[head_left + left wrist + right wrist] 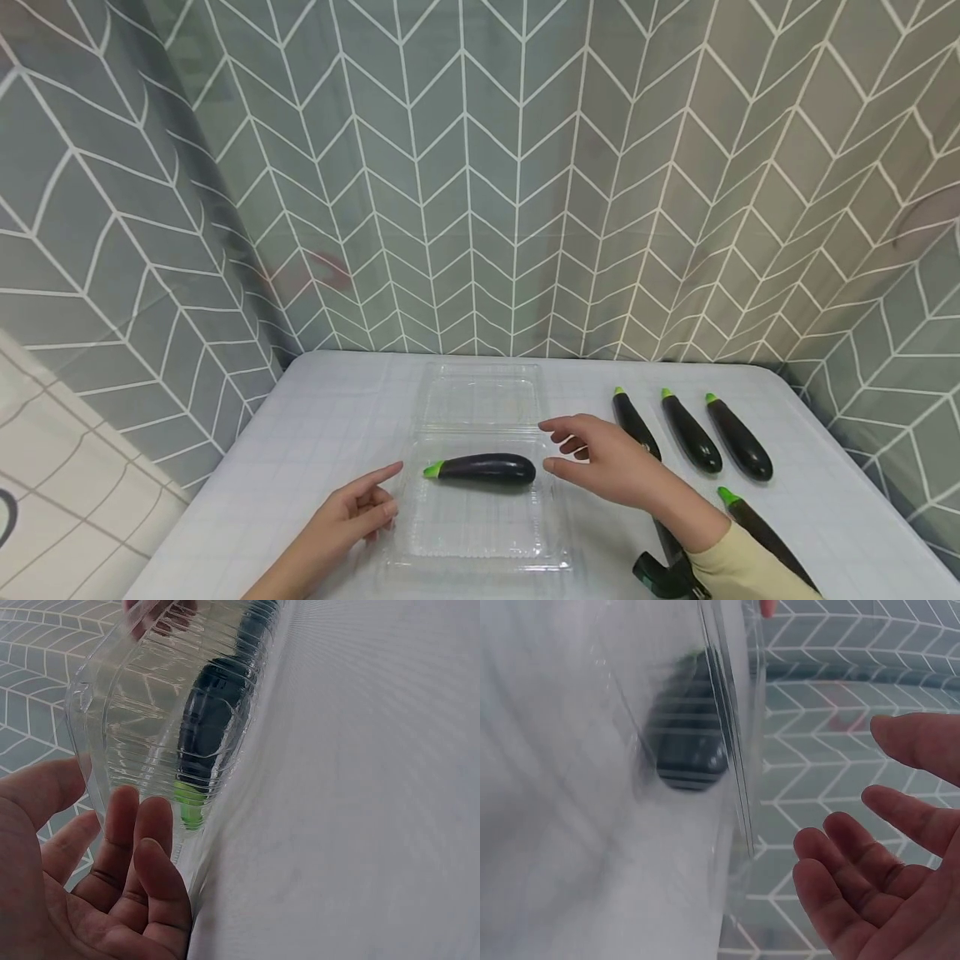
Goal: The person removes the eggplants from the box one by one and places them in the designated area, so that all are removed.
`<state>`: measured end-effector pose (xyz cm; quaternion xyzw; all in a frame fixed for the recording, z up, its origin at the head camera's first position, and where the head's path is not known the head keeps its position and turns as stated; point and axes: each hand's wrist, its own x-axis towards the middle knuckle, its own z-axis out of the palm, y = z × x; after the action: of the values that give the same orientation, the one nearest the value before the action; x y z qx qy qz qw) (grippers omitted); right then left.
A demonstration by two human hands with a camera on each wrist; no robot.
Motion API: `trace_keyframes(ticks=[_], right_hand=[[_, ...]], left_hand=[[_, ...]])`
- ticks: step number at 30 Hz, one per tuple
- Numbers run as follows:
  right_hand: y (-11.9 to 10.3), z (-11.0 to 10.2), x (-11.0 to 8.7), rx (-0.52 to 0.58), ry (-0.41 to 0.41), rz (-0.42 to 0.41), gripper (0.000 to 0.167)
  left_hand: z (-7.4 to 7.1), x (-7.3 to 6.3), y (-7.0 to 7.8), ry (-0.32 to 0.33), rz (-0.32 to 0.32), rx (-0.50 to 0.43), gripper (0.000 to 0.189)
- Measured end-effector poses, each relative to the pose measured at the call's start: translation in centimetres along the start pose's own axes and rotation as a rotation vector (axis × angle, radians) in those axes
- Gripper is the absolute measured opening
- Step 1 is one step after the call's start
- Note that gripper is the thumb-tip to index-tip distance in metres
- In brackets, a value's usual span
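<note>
A dark purple eggplant (487,469) with a green stem end lies sideways in the base of a clear plastic clamshell container (480,533), whose lid (480,400) is folded back away from me. My left hand (352,510) is at the container's left edge, fingers loosely bent and holding nothing. In the left wrist view, its fingertips (124,802) come right up to the clear wall near the eggplant's stem. My right hand (600,458) hovers by the container's right side, palm inward, its fingers relaxed and apart. The right wrist view shows nothing in that hand (885,877).
To the right lie more eggplants: one (633,421) partly behind my right hand, two (690,433) (738,437) beside it, and another (765,533) nearer, partly covered by my sleeve (742,567). A white cloth covers the table (337,392); a patterned grey curtain (487,208) hangs behind.
</note>
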<state>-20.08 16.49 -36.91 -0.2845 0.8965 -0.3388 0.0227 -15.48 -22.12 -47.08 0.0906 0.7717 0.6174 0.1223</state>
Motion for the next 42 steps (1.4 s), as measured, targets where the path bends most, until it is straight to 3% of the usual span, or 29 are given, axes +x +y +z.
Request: trace_keyframes(ticks=[15,20,25,42], right_hand=[[-0.9,3.8,2.7,0.014,-0.064,-0.088,0.042],[-0.9,5.2,3.4,-0.086,-0.060,-0.138,0.039],[-0.9,6.2,4.0,-0.190,-0.092,-0.132,0.039],[-1.3,8.3,4.5,-0.375,-0.155,-0.133,0.042]], left_hand=[[-0.1,0.1,0.0,-0.012,0.009,-0.013,0.059],[-0.1,0.1,0.0,-0.012,0.012,-0.008,0.058],[0.0,0.0,0.1,-0.012,0.006,-0.007,0.059],[0.0,0.0,0.1,-0.017,0.019,-0.026,0.059]])
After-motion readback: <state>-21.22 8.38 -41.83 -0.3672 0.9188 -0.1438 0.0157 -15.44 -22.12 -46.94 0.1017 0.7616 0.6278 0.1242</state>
